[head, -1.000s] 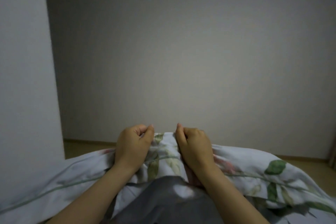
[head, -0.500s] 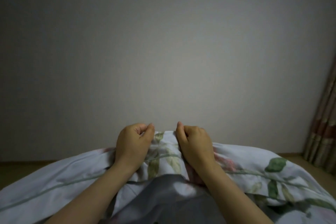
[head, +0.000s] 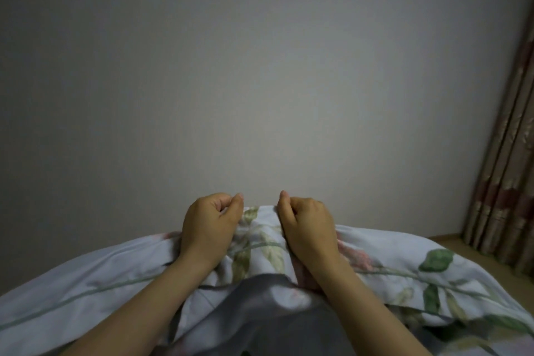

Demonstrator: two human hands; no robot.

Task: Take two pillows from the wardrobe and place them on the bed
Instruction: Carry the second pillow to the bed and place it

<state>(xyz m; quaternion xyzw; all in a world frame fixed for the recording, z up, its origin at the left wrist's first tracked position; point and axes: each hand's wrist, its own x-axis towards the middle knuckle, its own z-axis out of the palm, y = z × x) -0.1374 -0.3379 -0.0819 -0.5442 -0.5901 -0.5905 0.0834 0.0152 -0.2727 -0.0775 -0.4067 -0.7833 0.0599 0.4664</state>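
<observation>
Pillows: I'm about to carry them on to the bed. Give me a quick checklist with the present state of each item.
1. Left hand gripping the floral bedding: ok, fist closed on it.
2. Right hand gripping: ok, closed on the top edge.
3. Two pillows in the load: cannot tell; a grey layer shows under the floral one.
4. Bed in sight: not ok, only wall and curtain.
5. Floor ahead: cannot tell, mostly hidden.

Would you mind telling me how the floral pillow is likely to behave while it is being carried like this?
The floral pillow probably feels soft and floppy: its sides droop away from the left hand and right hand. It is likely light, since a bunched pinch of fabric holds it. It seems unlikely to slip.
</observation>
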